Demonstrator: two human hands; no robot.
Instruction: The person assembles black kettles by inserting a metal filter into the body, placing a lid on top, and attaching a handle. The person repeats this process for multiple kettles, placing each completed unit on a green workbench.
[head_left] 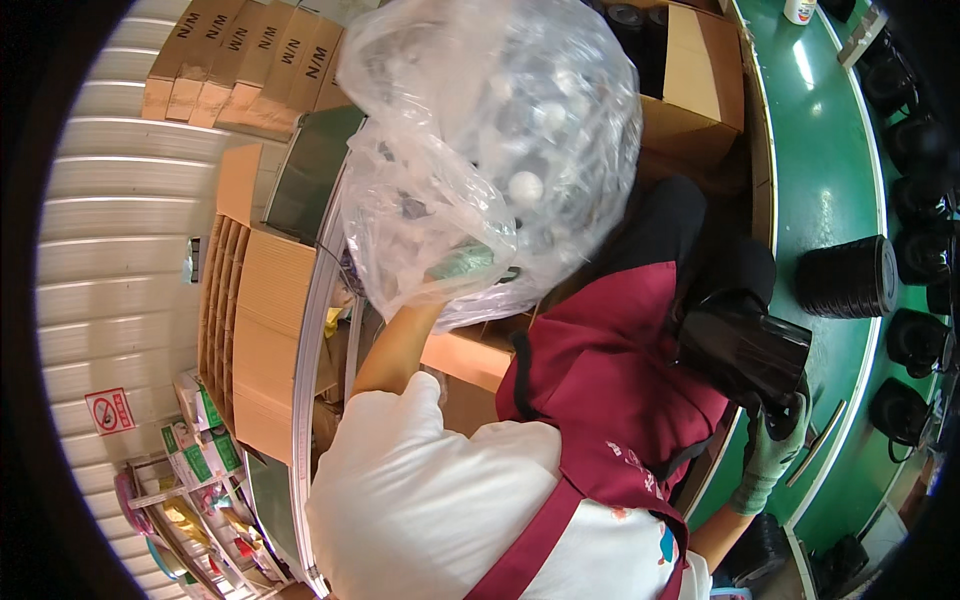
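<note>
My left hand (pixel 462 262) reaches into a large clear plastic bag (pixel 570 110); its greenish glove shows through the film and its fingers are hidden. Inside the bag lie many small parts, among them white round pieces (pixel 525 188) and darker bits too blurred to name. My right hand (pixel 775 450), in a grey-green glove with dark fingertips, grips a glossy black pot-shaped housing (pixel 745 345) by its lower end. The housing is tilted, in front of my dark red apron (pixel 610 370) and close to the green work surface.
A stack of black ribbed containers (pixel 840 278) stands on the green conveyor table (pixel 820 180) at right. Several black jugs (pixel 915 340) line its far side. An open cardboard box (pixel 690 100) stands beyond the bag; a divided carton (pixel 265 300) sits to the left.
</note>
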